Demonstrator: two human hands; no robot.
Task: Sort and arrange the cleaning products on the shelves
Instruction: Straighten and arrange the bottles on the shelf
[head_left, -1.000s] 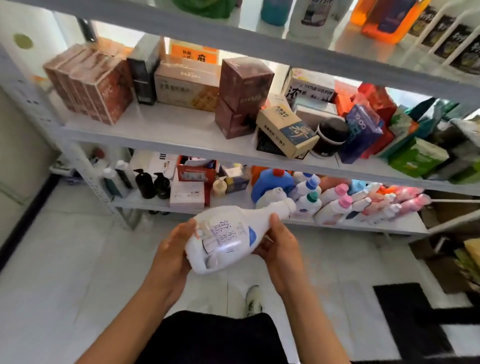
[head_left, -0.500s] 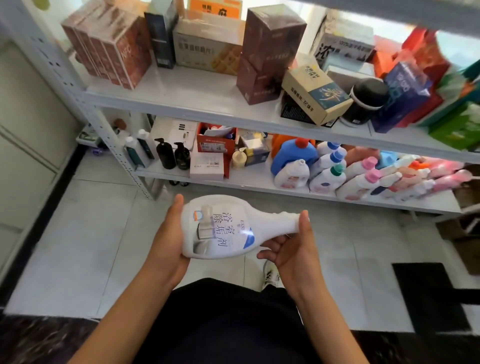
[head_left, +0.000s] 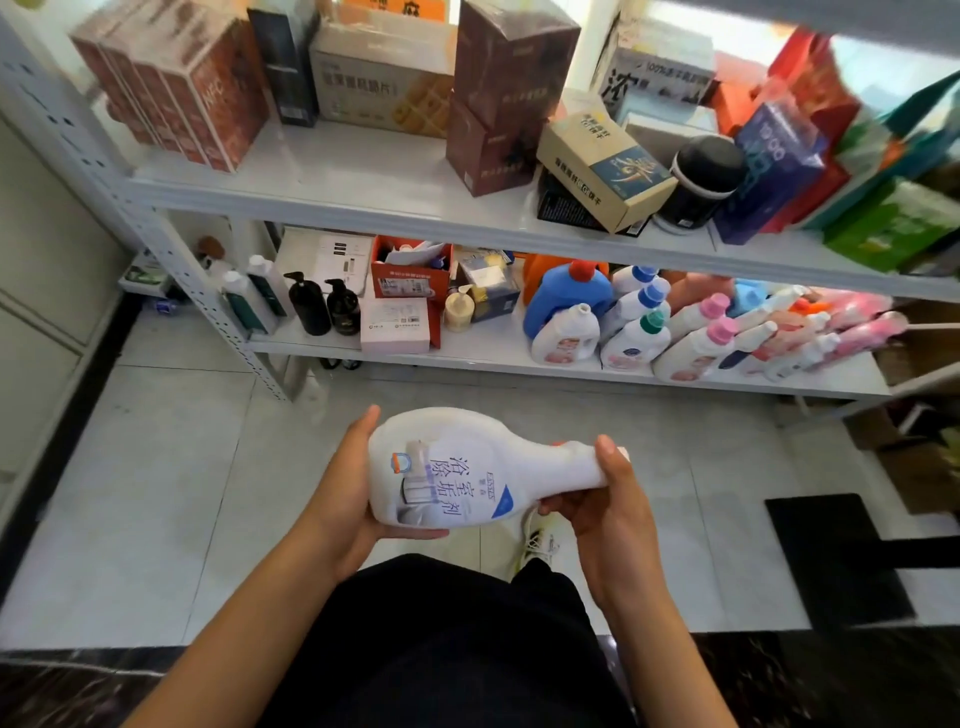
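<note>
I hold a white cleaner bottle (head_left: 467, 467) with a blue-printed label on its side, lying horizontal in front of my waist. My left hand (head_left: 345, 499) cups its wide base. My right hand (head_left: 608, 499) wraps its narrow neck, with the cap end hidden under my fingers. Ahead, the lower shelf (head_left: 488, 348) carries a blue detergent jug (head_left: 569, 291), white bottles with blue, green and pink caps (head_left: 636, 338), and two black pump bottles (head_left: 324, 312). The middle shelf (head_left: 363, 182) holds brown cartons (head_left: 176, 88) and other boxes.
The white perforated shelf post (head_left: 208, 291) stands at the left. A red open box (head_left: 410, 275) and a white box (head_left: 395, 327) sit mid lower shelf. Pale floor tiles (head_left: 156, 467) lie below; a black mat (head_left: 831, 551) is at the right. Cardboard boxes (head_left: 914, 467) sit far right.
The bottle has swung from tilted up to lying level and come lower toward my waist. My view has dropped, so the top shelf is out of sight.
</note>
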